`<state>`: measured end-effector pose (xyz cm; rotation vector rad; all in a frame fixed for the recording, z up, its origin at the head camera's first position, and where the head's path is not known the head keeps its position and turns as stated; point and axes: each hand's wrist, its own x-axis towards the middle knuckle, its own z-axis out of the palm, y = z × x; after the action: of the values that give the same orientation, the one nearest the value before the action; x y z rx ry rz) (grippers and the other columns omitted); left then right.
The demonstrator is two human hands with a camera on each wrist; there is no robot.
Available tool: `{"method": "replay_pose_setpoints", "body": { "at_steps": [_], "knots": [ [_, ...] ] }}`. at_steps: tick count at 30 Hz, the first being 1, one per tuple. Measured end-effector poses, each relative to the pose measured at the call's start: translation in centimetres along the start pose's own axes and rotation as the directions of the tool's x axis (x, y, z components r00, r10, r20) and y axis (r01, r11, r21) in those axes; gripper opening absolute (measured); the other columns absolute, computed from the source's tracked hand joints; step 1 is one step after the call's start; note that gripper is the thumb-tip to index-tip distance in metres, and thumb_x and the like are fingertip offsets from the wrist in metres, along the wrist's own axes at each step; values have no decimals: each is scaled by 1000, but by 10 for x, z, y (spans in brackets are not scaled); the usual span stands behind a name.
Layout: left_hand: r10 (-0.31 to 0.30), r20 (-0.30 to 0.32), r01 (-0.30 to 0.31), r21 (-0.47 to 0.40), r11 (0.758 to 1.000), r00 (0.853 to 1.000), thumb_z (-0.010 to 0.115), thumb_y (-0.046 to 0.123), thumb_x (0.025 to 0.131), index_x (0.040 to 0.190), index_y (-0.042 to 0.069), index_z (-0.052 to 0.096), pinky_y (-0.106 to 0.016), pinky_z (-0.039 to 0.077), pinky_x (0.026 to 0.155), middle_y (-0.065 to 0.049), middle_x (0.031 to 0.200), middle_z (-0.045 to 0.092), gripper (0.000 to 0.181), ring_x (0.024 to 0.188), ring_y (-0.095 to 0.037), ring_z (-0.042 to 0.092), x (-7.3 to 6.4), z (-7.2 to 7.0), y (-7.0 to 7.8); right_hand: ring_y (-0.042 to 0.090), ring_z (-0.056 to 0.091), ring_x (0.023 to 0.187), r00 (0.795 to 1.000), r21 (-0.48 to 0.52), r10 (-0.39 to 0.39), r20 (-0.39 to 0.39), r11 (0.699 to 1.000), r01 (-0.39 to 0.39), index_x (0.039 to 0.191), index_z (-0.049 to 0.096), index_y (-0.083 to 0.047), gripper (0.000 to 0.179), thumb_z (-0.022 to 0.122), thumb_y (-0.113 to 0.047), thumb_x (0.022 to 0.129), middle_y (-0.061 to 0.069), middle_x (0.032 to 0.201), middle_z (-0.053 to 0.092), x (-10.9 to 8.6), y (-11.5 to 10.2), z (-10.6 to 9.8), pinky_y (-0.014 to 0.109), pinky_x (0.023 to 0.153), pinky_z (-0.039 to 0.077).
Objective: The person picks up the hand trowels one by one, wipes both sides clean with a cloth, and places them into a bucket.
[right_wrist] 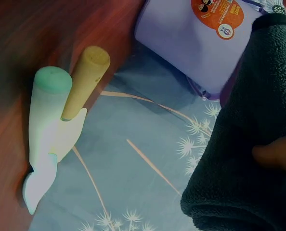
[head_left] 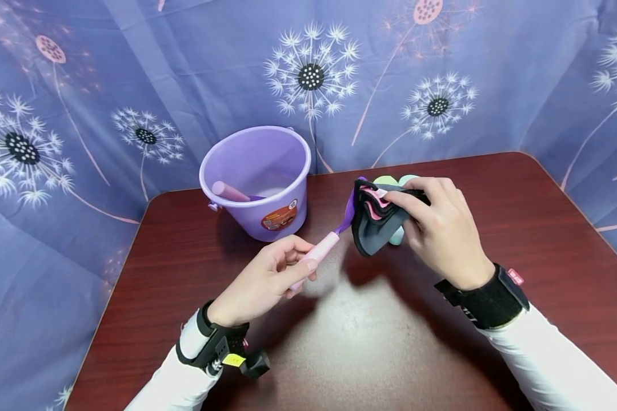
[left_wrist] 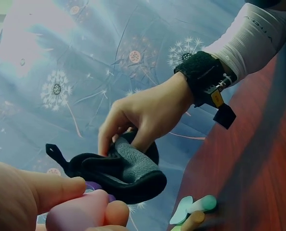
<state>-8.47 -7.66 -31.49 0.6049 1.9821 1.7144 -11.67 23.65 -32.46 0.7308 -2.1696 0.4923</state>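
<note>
My left hand (head_left: 262,279) grips the pale pink handle of a toy shovel (head_left: 322,249), its purple end pointing up and away. Opposite it, my right hand (head_left: 442,228) pinches a folded dark grey cloth (head_left: 377,234) with black edging and pink inner layers. This cloth lies against the shovel's purple end and hides most of it. In the left wrist view the cloth (left_wrist: 140,166) hangs just beyond the pink handle (left_wrist: 80,211). The right wrist view shows the cloth's fuzzy grey face (right_wrist: 249,144) with one fingertip on it.
A purple bucket (head_left: 241,220) with an orange label stands at the back left; a pink-handled tool (head_left: 231,192) leans inside. Behind the cloth lie a mint-green toy tool (right_wrist: 49,120) and a yellow-handled one (right_wrist: 87,79). A blue dandelion-print curtain (head_left: 226,74) surrounds the brown table (head_left: 175,274).
</note>
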Motion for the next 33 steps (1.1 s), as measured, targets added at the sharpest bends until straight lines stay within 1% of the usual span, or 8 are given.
{"method": "replay_pose_setpoints", "body": {
  "at_steps": [4, 8, 13, 18, 23, 26, 29, 33],
  "knots": [
    [-5, 1, 5, 2, 1000, 1000, 58, 25, 102, 116, 9, 59, -25, 30, 47, -13, 86, 61, 21, 57, -19, 41, -1, 0, 3, 37, 50, 93, 998, 23, 68, 4, 997, -68, 116, 72, -7, 43, 50, 1, 80, 17, 110, 59, -2, 2, 2, 47, 80, 39],
    [7, -4, -7, 6, 1000, 1000, 57, 25, 102, 116, 10, 60, -25, 30, 49, -13, 87, 61, 20, 57, -19, 40, -4, -1, 5, 34, 47, 92, 987, 4, 157, 44, 988, -157, 118, 72, -9, 44, 52, -1, 80, 14, 107, 57, -7, 4, 2, 43, 75, 40],
    [51, -14, -51, 21, 998, 999, 57, 22, 102, 118, 10, 60, -25, 33, 53, -12, 89, 63, 19, 60, -19, 43, -6, -5, 11, 30, 46, 92, 966, -29, 243, 91, 970, -242, 120, 71, -13, 43, 54, -4, 81, 12, 106, 55, -12, 8, 1, 41, 68, 39],
    [83, -24, -82, 37, 996, 996, 55, 20, 103, 119, 9, 60, -24, 34, 55, -12, 89, 63, 20, 60, -18, 43, -8, -10, 18, 28, 44, 90, 951, -53, 280, 134, 960, -275, 121, 71, -14, 44, 53, -5, 82, 9, 105, 54, -15, 10, -3, 39, 64, 37],
    [108, -49, -104, 65, 992, 993, 53, 20, 104, 121, 8, 58, -26, 34, 54, -12, 90, 60, 21, 59, -19, 43, -11, -17, 28, 27, 44, 90, 947, -57, 279, 158, 960, -274, 121, 71, -14, 44, 54, -5, 82, 8, 104, 54, -17, 9, -7, 38, 64, 36],
    [122, -74, -113, 120, 986, 990, 52, 21, 104, 121, 9, 58, -27, 35, 53, -11, 90, 59, 21, 58, -21, 43, -13, -24, 36, 27, 44, 90, 947, -56, 273, 167, 962, -268, 122, 70, -15, 45, 55, -5, 81, 8, 104, 54, -18, 7, -10, 38, 65, 36],
    [135, -108, -113, 192, 975, 985, 53, 25, 104, 116, 11, 59, -29, 34, 51, -11, 81, 55, 19, 57, -23, 41, -15, -32, 46, 26, 44, 89, 946, -61, 276, 170, 961, -269, 121, 71, -16, 45, 55, -5, 81, 7, 104, 54, -18, 5, -12, 39, 65, 35],
    [161, -173, -100, 317, 943, 972, 55, 32, 103, 111, 14, 61, -31, 35, 52, -11, 72, 49, 21, 58, -23, 42, -16, -46, 60, 26, 45, 88, 945, -70, 275, 177, 961, -266, 119, 71, -15, 44, 55, -5, 80, 7, 104, 54, -19, 1, -16, 40, 65, 37]
  ]
}}
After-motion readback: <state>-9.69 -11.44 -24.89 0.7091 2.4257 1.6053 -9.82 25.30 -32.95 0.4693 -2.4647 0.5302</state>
